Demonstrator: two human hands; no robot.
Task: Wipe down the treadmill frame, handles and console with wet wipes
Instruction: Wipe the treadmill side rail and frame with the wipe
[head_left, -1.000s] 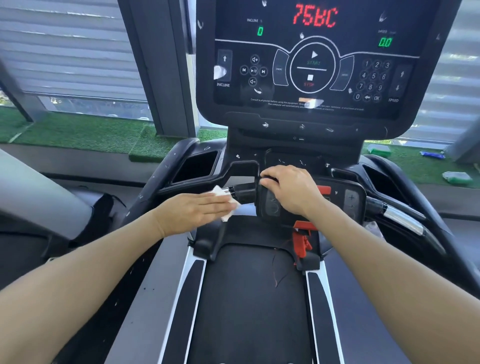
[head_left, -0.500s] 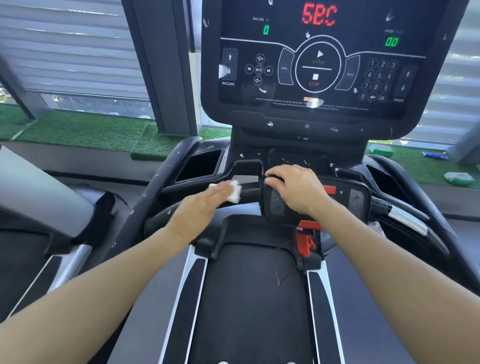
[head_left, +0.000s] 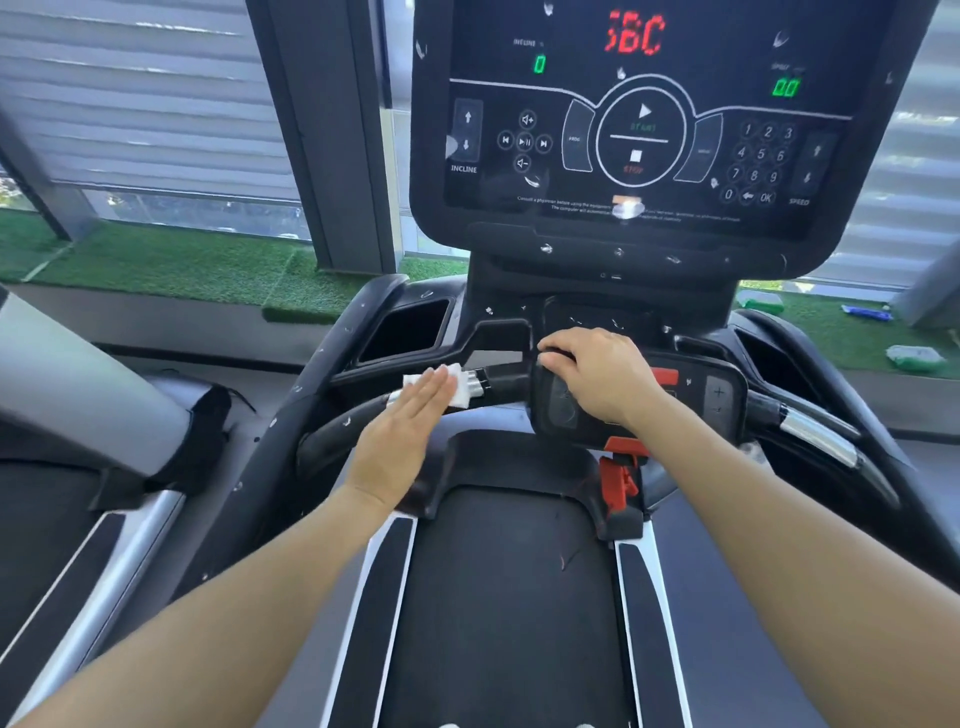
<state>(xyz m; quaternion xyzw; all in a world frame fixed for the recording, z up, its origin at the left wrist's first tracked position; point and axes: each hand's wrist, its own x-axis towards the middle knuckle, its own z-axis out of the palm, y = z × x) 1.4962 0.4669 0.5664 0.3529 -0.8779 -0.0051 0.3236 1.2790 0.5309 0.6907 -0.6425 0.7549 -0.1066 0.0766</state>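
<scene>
A black treadmill fills the view, its console (head_left: 639, 124) lit with red and green digits. My left hand (head_left: 400, 441) lies flat with straight fingers and presses a white wet wipe (head_left: 454, 387) onto the left handle bar (head_left: 337, 431), near its chrome sensor. My right hand (head_left: 597, 374) grips the top edge of the small black control pad (head_left: 722, 400) in the middle of the handle. A red safety clip (head_left: 618, 473) hangs below that pad. Most of the wipe is hidden under my left fingers.
The right handle bar (head_left: 821, 431) with its chrome section curves off to the right. The belt (head_left: 509, 597) runs below between grey side rails. Another machine (head_left: 78, 395) stands at the left. Green turf (head_left: 156, 260) with bottles (head_left: 914, 356) lines the window.
My left hand has slid the wipe along the left handle, ending further left and turned more upright. My right hand has kept its grip on the control pad. The camera rose slightly.
</scene>
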